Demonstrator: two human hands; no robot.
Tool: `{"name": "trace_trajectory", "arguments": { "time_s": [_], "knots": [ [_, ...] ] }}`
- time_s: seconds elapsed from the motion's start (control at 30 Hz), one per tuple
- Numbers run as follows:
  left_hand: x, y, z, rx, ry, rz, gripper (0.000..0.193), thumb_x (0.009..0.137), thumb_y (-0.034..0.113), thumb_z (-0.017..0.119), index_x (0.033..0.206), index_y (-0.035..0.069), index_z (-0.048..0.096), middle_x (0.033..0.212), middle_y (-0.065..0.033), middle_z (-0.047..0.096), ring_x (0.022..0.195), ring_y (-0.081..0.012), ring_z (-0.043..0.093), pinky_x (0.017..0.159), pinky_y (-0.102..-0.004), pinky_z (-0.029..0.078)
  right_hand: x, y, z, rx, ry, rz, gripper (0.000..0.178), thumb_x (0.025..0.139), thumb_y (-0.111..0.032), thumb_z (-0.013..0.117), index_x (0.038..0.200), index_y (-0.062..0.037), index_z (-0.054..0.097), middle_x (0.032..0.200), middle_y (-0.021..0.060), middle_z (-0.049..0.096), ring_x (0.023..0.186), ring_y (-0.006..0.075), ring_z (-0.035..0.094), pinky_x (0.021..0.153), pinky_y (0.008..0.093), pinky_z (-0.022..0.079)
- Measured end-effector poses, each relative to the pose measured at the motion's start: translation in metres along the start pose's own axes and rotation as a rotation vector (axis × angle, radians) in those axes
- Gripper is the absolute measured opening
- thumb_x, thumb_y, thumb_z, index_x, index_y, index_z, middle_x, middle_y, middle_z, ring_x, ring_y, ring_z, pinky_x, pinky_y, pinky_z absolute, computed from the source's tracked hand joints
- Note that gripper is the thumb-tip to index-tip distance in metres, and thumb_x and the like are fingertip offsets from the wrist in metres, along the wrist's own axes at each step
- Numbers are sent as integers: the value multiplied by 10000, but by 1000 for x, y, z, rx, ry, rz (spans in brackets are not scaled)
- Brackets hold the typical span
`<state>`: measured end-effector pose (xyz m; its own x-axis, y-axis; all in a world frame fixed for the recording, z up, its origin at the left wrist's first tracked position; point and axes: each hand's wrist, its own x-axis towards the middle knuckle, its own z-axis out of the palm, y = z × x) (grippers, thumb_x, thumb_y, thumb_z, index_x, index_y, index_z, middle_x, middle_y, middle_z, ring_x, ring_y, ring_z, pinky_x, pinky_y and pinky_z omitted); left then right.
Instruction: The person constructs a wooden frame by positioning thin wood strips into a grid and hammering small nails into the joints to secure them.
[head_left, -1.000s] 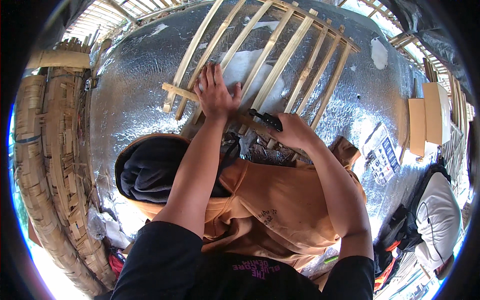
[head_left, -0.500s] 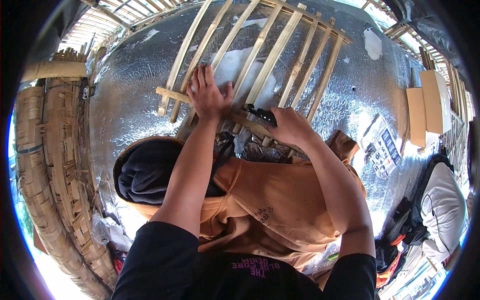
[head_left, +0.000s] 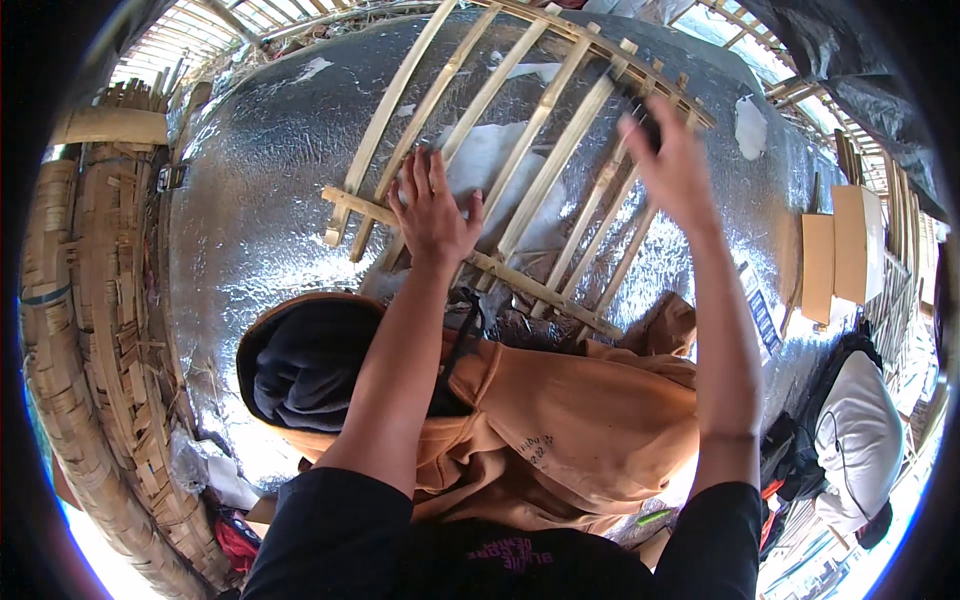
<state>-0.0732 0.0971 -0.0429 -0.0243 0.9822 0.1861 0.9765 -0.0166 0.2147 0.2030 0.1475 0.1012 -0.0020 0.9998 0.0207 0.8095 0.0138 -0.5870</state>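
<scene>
A lattice of pale bamboo slats (head_left: 555,150) lies over the silver foil sheet (head_left: 260,170), with crosspieces at its near and far ends. My left hand (head_left: 437,215) rests on the near crosspiece and the slats beside it, fingers stretched out. Raised toward the far right corner of the lattice, my right hand (head_left: 678,165) grips a dark tool (head_left: 645,110). Motion smears it, and its exact kind cannot be made out. A white patch (head_left: 500,170) shows between the slats.
An orange-brown hooded garment (head_left: 580,400) with a dark lining (head_left: 320,360) lies in front of me. Rolled woven bamboo (head_left: 115,330) stands along the left. A cardboard box (head_left: 850,245) and a white pillow-like bundle (head_left: 862,435) are at the right.
My right hand has lifted the dark tool from the near crosspiece to the far right of the lattice. My left hand stays on the near crosspiece.
</scene>
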Motion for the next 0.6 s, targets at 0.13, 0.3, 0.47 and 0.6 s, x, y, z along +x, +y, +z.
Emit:
{"name": "trace_trajectory", "arguments": {
  "time_s": [0.13,0.3,0.47,0.6],
  "knots": [
    [0,-1,-2,-38,11,15,827,883,452,609,1527,39,293,1572,-205,322,1456,-376,310,1156,-588,218,71,7,13,53,407,4,447,1028,-379,524,1264,-1,488,1009,258,710,934,470,691,808,536,564],
    [1,10,-2,-61,-70,1,810,899,450,594,1525,34,292,1594,-203,281,1485,-361,263,1177,-579,182,120,64,65,-381,160,257,435,1025,-395,480,1218,-5,491,1050,322,683,1000,514,662,869,578,546],
    [2,-3,-4,-6,-68,-25,814,892,454,588,1523,34,292,1592,-201,282,1490,-346,260,1176,-577,186,104,22,81,-88,352,272,434,1021,-389,479,1244,-16,476,1019,321,689,967,518,669,848,595,544],
    [3,5,-3,-33,-63,-13,817,882,459,594,1517,32,306,1590,-202,287,1489,-344,264,1176,-576,192,102,35,88,-230,253,422,431,1021,-394,471,1230,-18,484,1000,331,687,975,520,665,848,584,544]
  ]
}}
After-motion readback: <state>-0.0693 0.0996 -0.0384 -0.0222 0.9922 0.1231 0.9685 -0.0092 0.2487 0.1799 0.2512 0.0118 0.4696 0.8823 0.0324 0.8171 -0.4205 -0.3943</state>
